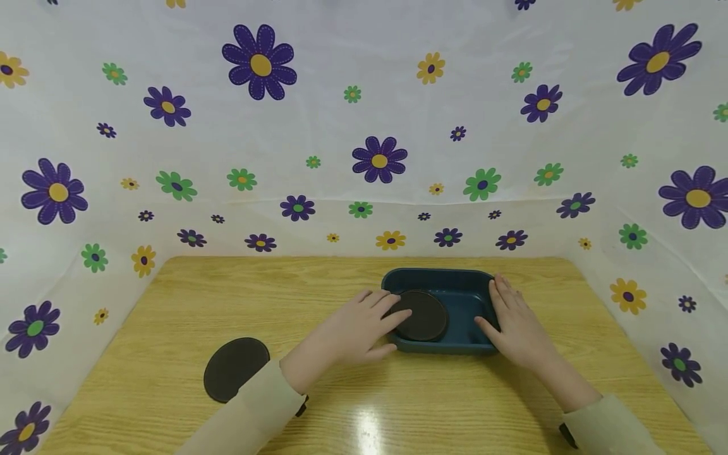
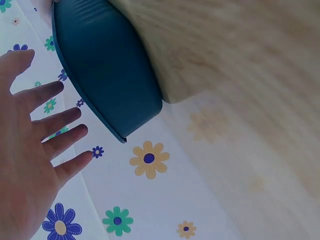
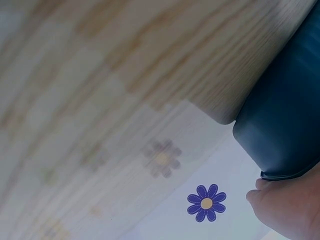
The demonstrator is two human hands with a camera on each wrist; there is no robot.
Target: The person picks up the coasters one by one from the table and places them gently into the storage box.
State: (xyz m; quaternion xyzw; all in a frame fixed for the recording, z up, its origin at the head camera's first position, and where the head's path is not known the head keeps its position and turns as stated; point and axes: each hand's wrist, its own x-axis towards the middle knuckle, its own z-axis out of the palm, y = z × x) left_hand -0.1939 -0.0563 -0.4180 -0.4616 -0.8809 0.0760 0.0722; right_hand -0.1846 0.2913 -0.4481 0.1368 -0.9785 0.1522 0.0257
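Observation:
A dark teal rectangular tub (image 1: 463,309) stands on the wooden table. Inside its left half lies a flat black round disc (image 1: 423,319). My left hand (image 1: 364,325) hovers at the tub's left end, fingers spread and overlapping the disc's left edge in the head view. In the left wrist view, that palm shows bare beside the tub's rim. My right hand (image 1: 520,325) rests on the right end of the rim, its thumb reaching inward and its fairly straight fingers along the edge. A second black disc (image 1: 236,366) lies on the table by my left sleeve, which covers part of it.
The wooden table (image 1: 318,284) reaches back to a white cloth (image 1: 318,126) printed with purple, green and yellow flowers, which hangs at the back and both sides. A bright light reflection shows on the tabletop near the front.

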